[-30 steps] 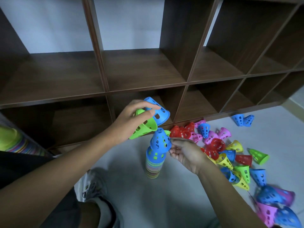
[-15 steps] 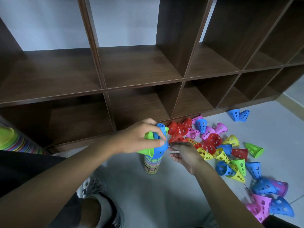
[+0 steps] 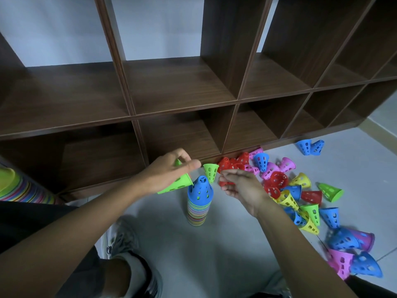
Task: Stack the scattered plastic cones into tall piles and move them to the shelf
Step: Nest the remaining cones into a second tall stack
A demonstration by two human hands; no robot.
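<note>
Floor point(image 3: 214, 254) cones point(image 3: 290, 190) partly hidden behind right hand point(image 3: 240, 186).

Big dark-brown wooden cubby shelf point(image 3: 182, 117) takes up most of the far side, open squares in two rows. You can see a plain pale wall point(image 3: 163, 26) straight through the upper ones. Floor point(image 3: 214, 261) is light grey tile, soft dim lighting.

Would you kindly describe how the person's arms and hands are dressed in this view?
Both forearms are bare, with no sleeve in view. The left hand and right hand wear no gloves, and no rings, watch or bracelet show on the fingers or wrists.
</note>
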